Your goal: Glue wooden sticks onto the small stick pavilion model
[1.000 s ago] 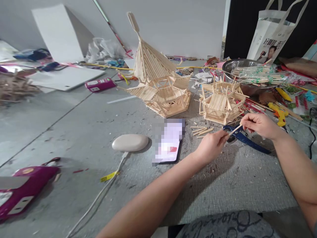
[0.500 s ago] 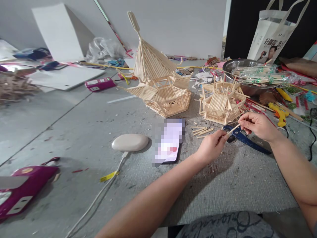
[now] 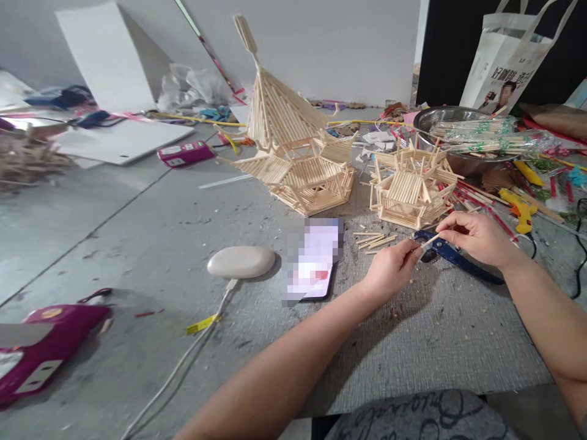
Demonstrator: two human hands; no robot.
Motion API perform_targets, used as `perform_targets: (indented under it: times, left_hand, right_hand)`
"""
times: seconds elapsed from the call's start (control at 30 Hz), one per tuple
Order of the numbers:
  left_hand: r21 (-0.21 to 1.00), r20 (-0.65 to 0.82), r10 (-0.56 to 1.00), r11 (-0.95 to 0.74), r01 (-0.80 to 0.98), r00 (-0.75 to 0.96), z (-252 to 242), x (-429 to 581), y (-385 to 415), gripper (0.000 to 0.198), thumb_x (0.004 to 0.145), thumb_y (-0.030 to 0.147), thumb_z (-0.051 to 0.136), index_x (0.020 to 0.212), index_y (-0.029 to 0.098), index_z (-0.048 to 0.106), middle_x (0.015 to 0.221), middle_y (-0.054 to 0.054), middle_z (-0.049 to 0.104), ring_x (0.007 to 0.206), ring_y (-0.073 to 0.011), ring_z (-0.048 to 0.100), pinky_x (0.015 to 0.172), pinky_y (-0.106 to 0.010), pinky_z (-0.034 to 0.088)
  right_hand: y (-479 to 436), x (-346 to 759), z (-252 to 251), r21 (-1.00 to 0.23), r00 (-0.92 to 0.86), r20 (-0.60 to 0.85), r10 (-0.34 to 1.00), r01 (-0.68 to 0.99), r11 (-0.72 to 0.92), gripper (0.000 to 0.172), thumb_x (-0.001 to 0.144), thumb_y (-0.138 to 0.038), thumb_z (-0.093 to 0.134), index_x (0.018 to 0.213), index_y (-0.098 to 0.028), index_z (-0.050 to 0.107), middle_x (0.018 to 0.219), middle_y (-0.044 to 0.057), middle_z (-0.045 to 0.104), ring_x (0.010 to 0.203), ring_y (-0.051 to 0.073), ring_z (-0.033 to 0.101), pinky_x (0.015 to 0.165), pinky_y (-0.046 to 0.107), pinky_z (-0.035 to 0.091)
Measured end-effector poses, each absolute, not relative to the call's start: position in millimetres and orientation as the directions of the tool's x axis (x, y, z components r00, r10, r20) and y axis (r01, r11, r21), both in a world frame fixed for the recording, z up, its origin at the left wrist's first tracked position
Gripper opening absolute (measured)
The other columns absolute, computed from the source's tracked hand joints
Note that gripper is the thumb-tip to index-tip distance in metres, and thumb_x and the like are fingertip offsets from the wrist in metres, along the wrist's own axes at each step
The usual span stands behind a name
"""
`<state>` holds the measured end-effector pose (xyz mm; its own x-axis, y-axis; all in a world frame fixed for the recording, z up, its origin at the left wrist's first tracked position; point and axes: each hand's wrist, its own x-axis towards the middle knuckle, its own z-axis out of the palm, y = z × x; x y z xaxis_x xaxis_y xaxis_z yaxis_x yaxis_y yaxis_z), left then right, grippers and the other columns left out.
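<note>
A thin wooden stick [image 3: 430,241] spans the gap between my two hands. My left hand [image 3: 393,266] pinches its lower end, and my right hand [image 3: 474,237] pinches the upper end. Beneath them lie blue-handled pruning shears [image 3: 463,263], partly covered by my hands. Several short cut sticks [image 3: 373,240] rest just left of the shears. Beyond my hands stands a small six-sided stick frame [image 3: 410,189]. Left of it is a taller stick pavilion model [image 3: 293,140] with a pointed roof.
A phone [image 3: 314,260] and a pale oval device [image 3: 241,261] with a cable lie left of my hands. At right are a yellow glue gun [image 3: 518,209] and a metal bowl [image 3: 424,122] of wrapped sticks. Purple power strips [image 3: 68,333] sit far left.
My right hand has slid a little left along the stick, closer to my left hand, so less of the stick shows. My left hand stays almost in place.
</note>
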<state>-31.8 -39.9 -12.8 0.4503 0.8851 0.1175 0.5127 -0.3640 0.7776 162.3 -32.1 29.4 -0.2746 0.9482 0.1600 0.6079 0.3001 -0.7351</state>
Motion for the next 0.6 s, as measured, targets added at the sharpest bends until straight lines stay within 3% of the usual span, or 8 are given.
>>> perform_targets:
  times: [0.2,0.37,0.43,0.47,0.53,0.6]
  left_hand:
    - [0.773,0.123,0.880,-0.374,0.512,0.458,-14.0,-31.7,-39.6,0.023,0.087,0.029,0.039,0.078,0.017,0.057,0.062,0.001,0.054,0.058,-0.0103,0.049,0.056,-0.020,0.036]
    - [0.766,0.142,0.893,-0.372,0.523,0.428,-9.2,-33.7,-43.4,0.028,0.090,0.033,0.033,0.084,0.017,0.055,0.065,0.000,0.054,0.060,-0.0117,0.050,0.059,-0.022,0.039]
    - [0.755,0.160,0.890,-0.389,0.528,0.427,-9.0,-34.4,-43.6,0.028,0.090,0.033,0.032,0.084,0.018,0.054,0.066,-0.001,0.054,0.061,-0.0121,0.050,0.060,-0.023,0.040]
    - [0.748,0.165,0.888,-0.396,0.532,0.430,-9.6,-34.6,-43.2,0.028,0.090,0.033,0.032,0.083,0.018,0.054,0.066,-0.001,0.054,0.061,-0.0122,0.050,0.060,-0.023,0.040]
    - [0.737,0.169,0.887,-0.404,0.542,0.431,-11.8,-34.6,-41.6,0.028,0.090,0.033,0.032,0.082,0.018,0.054,0.065,-0.001,0.054,0.060,-0.0124,0.050,0.060,-0.023,0.039]
    - [0.733,0.172,0.889,-0.403,0.548,0.424,-14.5,-34.5,-39.7,0.028,0.090,0.033,0.032,0.081,0.018,0.054,0.065,-0.001,0.054,0.060,-0.0125,0.050,0.060,-0.023,0.039]
  right_hand:
    - [-32.1,158.4,25.4,-0.780,-0.273,0.134,0.953,0.564,0.271,0.019,0.078,-0.038,0.056,0.080,-0.020,0.062,0.072,0.001,0.063,0.061,0.012,0.054,0.058,0.026,0.043]
    - [-28.6,183.4,39.7,-0.727,-0.253,0.120,0.960,0.636,0.258,0.043,0.078,-0.049,0.053,0.111,-0.022,0.054,0.085,0.005,0.064,0.063,0.014,0.056,0.059,0.029,0.043]
    - [-23.5,210.7,48.8,-0.563,-0.082,0.156,0.984,0.811,0.157,0.040,0.079,-0.053,0.050,0.103,-0.022,0.058,0.082,0.007,0.065,0.065,0.015,0.057,0.059,0.031,0.040]
    - [-19.8,227.3,51.2,-0.402,0.030,0.155,0.987,0.915,0.035,0.038,0.079,-0.054,0.049,0.094,-0.022,0.062,0.080,0.009,0.065,0.067,0.017,0.057,0.059,0.033,0.037]
    - [-10.8,262.4,49.0,-0.136,0.256,0.115,0.960,0.961,-0.240,0.044,0.073,-0.061,0.051,0.077,-0.020,0.065,0.074,0.015,0.065,0.064,0.021,0.056,0.054,0.037,0.030]
    - [-1.5,293.6,38.3,-0.102,0.314,0.086,0.946,0.947,-0.305,0.045,0.063,-0.062,0.061,0.061,-0.017,0.065,0.062,0.016,0.062,0.055,0.020,0.054,0.050,0.036,0.026]
